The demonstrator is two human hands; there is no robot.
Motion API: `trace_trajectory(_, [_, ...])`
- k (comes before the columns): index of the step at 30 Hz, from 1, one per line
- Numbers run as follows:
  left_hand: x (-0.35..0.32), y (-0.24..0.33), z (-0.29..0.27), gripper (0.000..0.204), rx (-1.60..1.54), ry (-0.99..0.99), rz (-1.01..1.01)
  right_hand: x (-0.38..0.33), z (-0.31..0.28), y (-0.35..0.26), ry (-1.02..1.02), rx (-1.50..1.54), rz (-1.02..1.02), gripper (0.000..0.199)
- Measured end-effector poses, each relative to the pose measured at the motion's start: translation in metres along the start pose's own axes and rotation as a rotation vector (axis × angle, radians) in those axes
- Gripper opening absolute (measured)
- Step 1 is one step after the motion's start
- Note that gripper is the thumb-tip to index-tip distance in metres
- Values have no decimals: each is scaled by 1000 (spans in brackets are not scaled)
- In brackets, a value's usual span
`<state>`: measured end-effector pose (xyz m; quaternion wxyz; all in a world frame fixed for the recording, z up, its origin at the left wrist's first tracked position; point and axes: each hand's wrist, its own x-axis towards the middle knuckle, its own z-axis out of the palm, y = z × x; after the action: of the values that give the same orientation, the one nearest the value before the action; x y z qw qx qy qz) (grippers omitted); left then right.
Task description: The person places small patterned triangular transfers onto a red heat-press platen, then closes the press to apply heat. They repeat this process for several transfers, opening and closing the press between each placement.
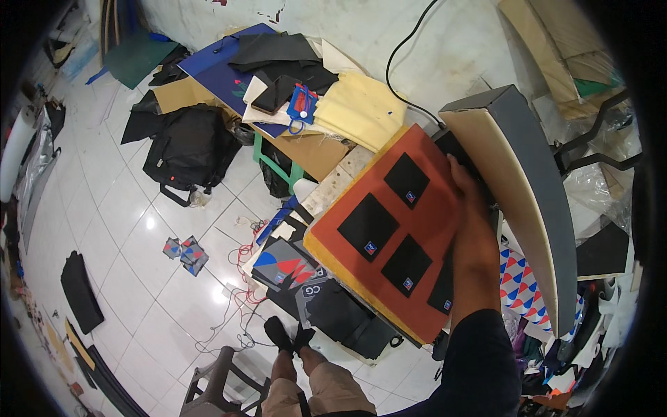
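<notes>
On the rust-red rubbery pad (389, 229) with black fabric squares (368, 227), right hand (467, 201) fingers lie open.

We see a black backpack (187, 149) on the white tile floor (125, 215) at 10 o'clock. At 12, a cluttered table with a blue sheet (215, 66), black fabric pieces (274, 52), a pale yellow foam piece (361, 108) and a small blue tool (302, 104). A black cable (399, 48) runs up the wall at 1. A green stool frame (278, 163) sits under the table. A flat black pouch (80, 292) lies at 8, patterned squares (186, 254) near centre-left, and red-blue triangle print sheets (528, 288) at 4.
</notes>
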<state>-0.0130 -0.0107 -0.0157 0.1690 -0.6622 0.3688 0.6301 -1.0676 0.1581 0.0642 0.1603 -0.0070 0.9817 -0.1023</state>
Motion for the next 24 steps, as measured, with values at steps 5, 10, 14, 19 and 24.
trace_trajectory(5, [0, 21, -3, 39, 36, 16, 81, 45, -3, 35, 15, 28, -92, 80])
trace_trajectory(10, [-14, 19, 0, 42, 22, 53, 14, 55, 24, 30, -49, 59, -126, 75])
trace_trajectory(14, [1, 29, 1, 44, 68, 8, 4, 69, 25, 46, 110, -11, -187, 74])
trace_trajectory(19, [7, 38, 2, 46, 86, -32, 59, 55, -4, 52, 197, -6, -152, 76])
trace_trajectory(24, [-17, 8, -6, 44, 19, 67, 69, -41, -6, -27, 450, -263, -307, 76])
